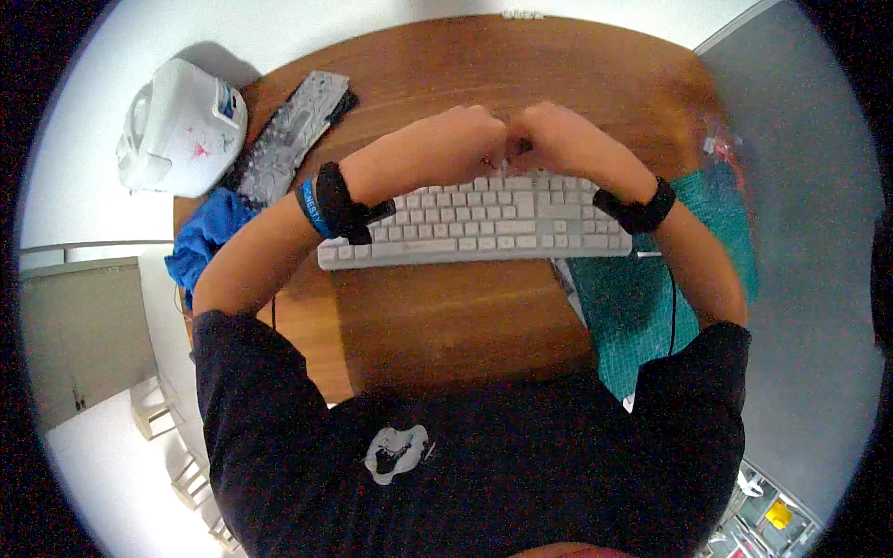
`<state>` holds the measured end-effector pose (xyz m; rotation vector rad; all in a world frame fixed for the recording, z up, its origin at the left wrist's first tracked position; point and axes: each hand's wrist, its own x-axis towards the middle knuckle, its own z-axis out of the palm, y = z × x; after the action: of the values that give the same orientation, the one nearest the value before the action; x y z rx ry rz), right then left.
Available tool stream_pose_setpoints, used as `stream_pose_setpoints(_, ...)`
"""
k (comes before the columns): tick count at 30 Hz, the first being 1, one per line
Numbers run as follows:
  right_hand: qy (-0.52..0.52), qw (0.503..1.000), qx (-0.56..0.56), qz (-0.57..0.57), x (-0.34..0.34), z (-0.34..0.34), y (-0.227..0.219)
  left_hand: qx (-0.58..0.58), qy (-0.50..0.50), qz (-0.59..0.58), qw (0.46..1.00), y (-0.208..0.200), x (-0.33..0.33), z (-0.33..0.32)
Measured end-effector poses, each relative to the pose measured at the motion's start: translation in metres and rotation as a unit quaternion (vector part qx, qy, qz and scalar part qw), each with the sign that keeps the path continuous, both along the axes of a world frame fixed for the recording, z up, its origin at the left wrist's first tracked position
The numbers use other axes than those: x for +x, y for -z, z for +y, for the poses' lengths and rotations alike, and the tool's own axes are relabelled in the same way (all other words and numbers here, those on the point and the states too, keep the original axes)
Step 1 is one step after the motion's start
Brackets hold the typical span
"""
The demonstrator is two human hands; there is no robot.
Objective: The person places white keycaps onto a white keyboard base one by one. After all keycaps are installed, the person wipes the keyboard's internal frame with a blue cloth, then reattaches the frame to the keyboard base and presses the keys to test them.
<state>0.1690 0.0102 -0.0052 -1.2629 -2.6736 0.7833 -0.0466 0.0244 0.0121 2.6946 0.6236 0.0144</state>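
Both hands are bunched together over the far edge of the grey-white keyboard [474,219], which lies across the middle of a round wooden table [437,316]. The left hand [460,139] is curled into a loose fist, knuckles up, and the right hand [553,139] is curled the same way, the two touching at the fingertips just above the keyboard's top row. Something small seems pinched between them, but the fingers hide it and I cannot tell what it is, or which hand really has it. My guess is that a key cap is being worked on near the top middle of the keyboard; the next move would call for a fine pull or press straight over that row, with the wrists kept steady.

Left of the keyboard and beyond its far corner lies a second, darker keyboard frame [293,130] at a slant, and past that a white rice cooker [181,126] sits at the table's rim. A blue cloth [209,237] hangs off the table's edge just left of the keyboard. To the keyboard's right a green cutting mat [642,307] runs toward the person, partly under the right forearm. There is bare wood between keyboard and body, and more beyond the hands, so there is room either way.
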Motion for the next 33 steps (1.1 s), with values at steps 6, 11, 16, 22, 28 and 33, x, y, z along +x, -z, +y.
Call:
stream_pose_setpoints(6, 0.047, 0.997, 0.052, 0.03, 0.013, 0.025, -0.02, -0.012, -0.098, -0.079, 0.992, 0.01, -0.003, 0.06)
stream_pose_setpoints(11, 0.133, 0.971, 0.197, 0.027, 0.042, 0.128, 0.058, 0.075, -0.161, -0.158, 0.971, 0.074, 0.02, 0.157)
stream_pose_setpoints(16, 0.21, 0.969, 0.133, 0.014, 0.037, 0.157, 0.038, 0.118, -0.196, -0.146, 0.963, 0.083, 0.049, 0.208)
stream_pose_setpoints(22, 0.157, 0.965, 0.211, 0.003, 0.032, 0.183, 0.046, 0.16, -0.12, -0.14, 0.97, 0.088, 0.047, 0.231)
stream_pose_setpoints(28, 0.111, 0.961, 0.252, 0.026, 0.056, 0.16, 0.058, 0.146, -0.129, -0.174, 0.965, 0.038, 0.039, 0.167)
stream_pose_setpoints(33, 0.083, 0.969, 0.232, -0.024, 0.047, 0.095, 0.027, 0.119, -0.09, -0.157, 0.976, 0.048, 0.002, 0.131)
